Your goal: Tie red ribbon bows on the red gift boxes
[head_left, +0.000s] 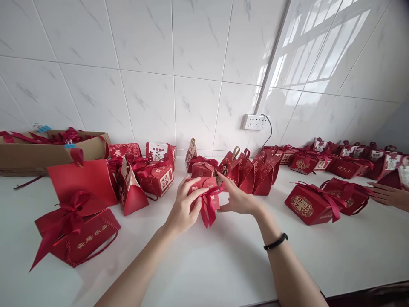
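Note:
A small red gift box (195, 184) with a ribbon bow (208, 199) on its near side is between my hands at the middle of the table. My left hand (184, 207) holds its left side, with the index finger and thumb at the bow. At the right, my right hand (238, 197) curves round the box, index finger at the upper corner and thumb at the lower one; a gap shows inside that grip. Both ribbon tails hang down toward me. Just behind stands another red box (203, 167) with a ribbon, partly hidden by the held one.
A larger red box (92, 238) with a bow and cord handle stands at left. Behind it is a cardboard box (47, 157) of ribbons. Triangular boxes (246, 172) stand behind my right hand. Two tied boxes (308, 204) sit at right, near another person's hand (391, 196).

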The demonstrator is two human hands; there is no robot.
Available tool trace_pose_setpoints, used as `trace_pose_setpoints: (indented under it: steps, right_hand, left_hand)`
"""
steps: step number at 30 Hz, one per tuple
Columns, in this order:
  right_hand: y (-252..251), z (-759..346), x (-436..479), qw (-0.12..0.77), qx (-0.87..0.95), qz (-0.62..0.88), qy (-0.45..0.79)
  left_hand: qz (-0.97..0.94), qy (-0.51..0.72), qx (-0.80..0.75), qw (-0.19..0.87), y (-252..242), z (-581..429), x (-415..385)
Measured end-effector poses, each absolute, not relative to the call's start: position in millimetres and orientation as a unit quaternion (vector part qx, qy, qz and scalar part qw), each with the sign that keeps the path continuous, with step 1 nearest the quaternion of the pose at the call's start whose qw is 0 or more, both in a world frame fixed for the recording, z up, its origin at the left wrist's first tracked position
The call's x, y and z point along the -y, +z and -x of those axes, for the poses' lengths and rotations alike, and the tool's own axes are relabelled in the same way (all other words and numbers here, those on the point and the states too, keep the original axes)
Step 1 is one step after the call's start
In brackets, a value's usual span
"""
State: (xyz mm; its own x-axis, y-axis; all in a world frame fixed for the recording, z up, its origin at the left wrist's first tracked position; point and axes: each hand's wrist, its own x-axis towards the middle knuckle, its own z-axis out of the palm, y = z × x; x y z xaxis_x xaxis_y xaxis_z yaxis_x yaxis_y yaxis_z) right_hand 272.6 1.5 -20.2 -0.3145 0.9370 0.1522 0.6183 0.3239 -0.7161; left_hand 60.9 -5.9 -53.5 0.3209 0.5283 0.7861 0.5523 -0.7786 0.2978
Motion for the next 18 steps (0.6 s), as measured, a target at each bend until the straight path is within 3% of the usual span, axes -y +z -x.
trace_pose_setpoints:
  steps: [4,10,15,18]
  right_hand:
    - [-29,-263,-2,0.292,0.806,0.411,0.311]
    - [-24,-254,2,0.310,0.802,0.382,0.340]
    - [-23,-251,-4,0.440,0.775,0.377,0.252]
    - [-25,-251,-11,0.528,0.715,0.424,0.175]
  left_hand:
    - [0.795,-0.508,0.329,-0.038,-53,-59,5]
    - [0.728,-0.556,0.353,-0.190,-54,-57,5]
    - [0.585,-0.638,0.430,-0.259,-65,-49,-12]
    - [0.565,-0.601,0.499,-0.267,-70,-46,-22]
